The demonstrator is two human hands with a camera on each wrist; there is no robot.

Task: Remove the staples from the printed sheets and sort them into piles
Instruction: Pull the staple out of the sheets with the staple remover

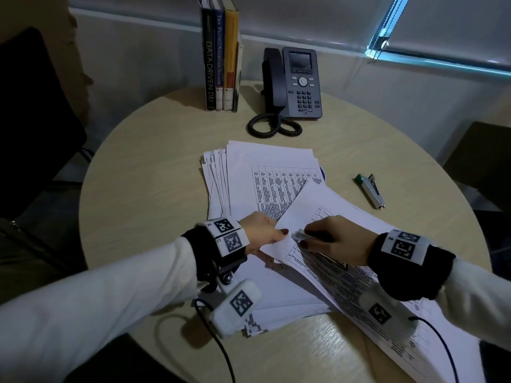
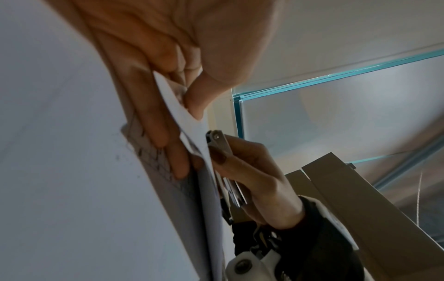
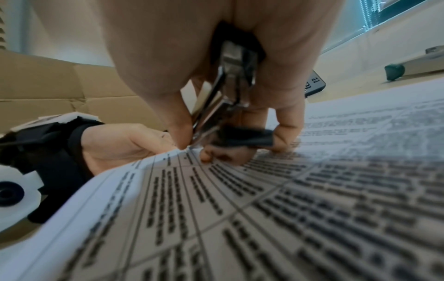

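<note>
A stapled set of printed sheets (image 1: 340,261) with dense tables lies slanted over the near part of the round table (image 1: 154,172). My left hand (image 1: 265,230) pinches its folded-back top corner (image 2: 182,112) between thumb and fingers. My right hand (image 1: 331,236) grips a metal staple remover (image 1: 301,235), whose tip (image 2: 213,137) meets that corner. In the right wrist view the staple remover (image 3: 230,91) sits between my thumb and fingers, just above the printed page (image 3: 264,199). The staple itself is hidden.
A fanned pile of printed sheets (image 1: 262,178) lies beyond my hands. A grey stapler with a green end (image 1: 370,190) rests to the right. A desk phone (image 1: 296,84) and upright books (image 1: 221,53) stand at the far edge. Chairs flank the table.
</note>
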